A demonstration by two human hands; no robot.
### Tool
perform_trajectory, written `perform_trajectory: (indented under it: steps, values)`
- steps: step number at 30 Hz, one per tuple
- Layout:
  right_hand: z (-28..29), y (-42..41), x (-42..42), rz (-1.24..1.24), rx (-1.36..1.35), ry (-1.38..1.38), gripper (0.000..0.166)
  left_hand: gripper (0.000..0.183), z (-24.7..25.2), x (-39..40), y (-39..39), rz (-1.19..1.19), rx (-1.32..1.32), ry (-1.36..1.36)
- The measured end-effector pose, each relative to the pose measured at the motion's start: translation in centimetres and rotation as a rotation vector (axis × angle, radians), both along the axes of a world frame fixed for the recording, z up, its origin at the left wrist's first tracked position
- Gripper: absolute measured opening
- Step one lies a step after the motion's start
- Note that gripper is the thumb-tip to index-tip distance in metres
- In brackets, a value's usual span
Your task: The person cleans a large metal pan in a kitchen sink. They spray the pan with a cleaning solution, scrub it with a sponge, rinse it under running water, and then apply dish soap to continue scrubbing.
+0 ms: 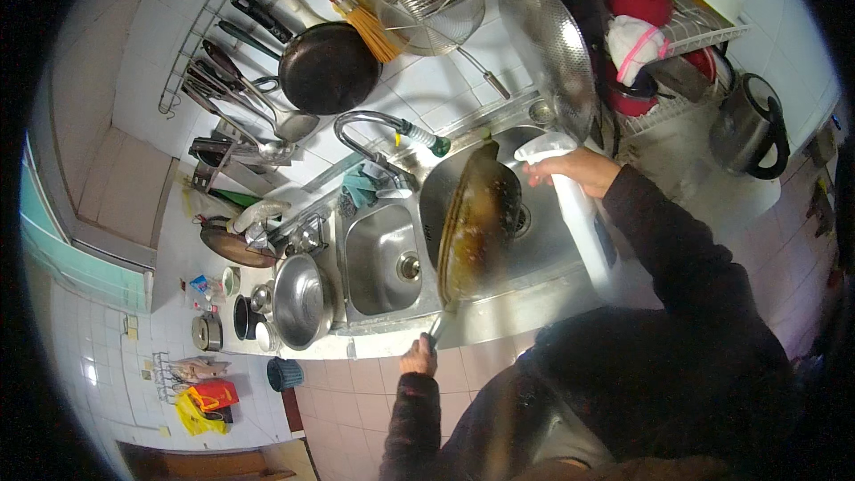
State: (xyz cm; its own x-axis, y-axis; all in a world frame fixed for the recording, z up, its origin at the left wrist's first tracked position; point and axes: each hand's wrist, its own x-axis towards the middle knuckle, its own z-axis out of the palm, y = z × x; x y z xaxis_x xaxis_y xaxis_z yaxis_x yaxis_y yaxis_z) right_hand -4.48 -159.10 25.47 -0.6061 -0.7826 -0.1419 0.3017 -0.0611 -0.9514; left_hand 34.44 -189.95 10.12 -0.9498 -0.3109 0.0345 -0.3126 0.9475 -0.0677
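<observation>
My right hand (568, 170) grips the neck of a white spray bottle (578, 220), its nozzle facing left over the large sink basin (548, 250). In my left hand (419, 355) is the handle of a greasy, brown-stained pan (477, 227), tilted on its side over the same basin. Brown residue coats the pan's visible surface, part of which is blurred. Behind the pan, a curved faucet (364, 117) with a green-tipped nozzle reaches over the sink's back edge.
A smaller sink basin (384, 260) adjoins on the left, with a metal bowl (302, 300) beside it. Utensils, a black frying pan (330, 68) and a wire strainer (431, 8) hang on the wall. A perforated metal pan (548, 47) leans behind the sink; an electric kettle (748, 127) stands right.
</observation>
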Motion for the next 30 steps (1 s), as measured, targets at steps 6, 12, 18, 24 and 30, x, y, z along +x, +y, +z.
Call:
perform_trajectory:
  steps: [6,12,18,24,30]
  values:
    - [0.2,-3.1,-1.4,0.025,-0.052,0.08,0.037,0.027,-2.4,1.3,0.8,0.082,0.106,0.081]
    - [1.5,-4.1,-0.8,-0.042,-0.017,0.073,0.026,0.032,-3.6,1.6,-0.4,0.068,0.151,0.11]
    - [-2.7,-5.0,-2.5,-0.2,0.155,0.164,0.015,0.035,-4.7,1.9,-1.6,0.037,0.215,0.124]
    - [-1.1,-5.3,-0.2,-0.173,-0.038,0.152,0.016,0.032,-4.6,1.7,-2.1,0.068,0.276,0.085]
    - [-1.3,-4.6,0.5,-0.046,0.211,0.09,0.022,0.038,-6.3,2.0,-2.9,-0.009,0.284,0.096]
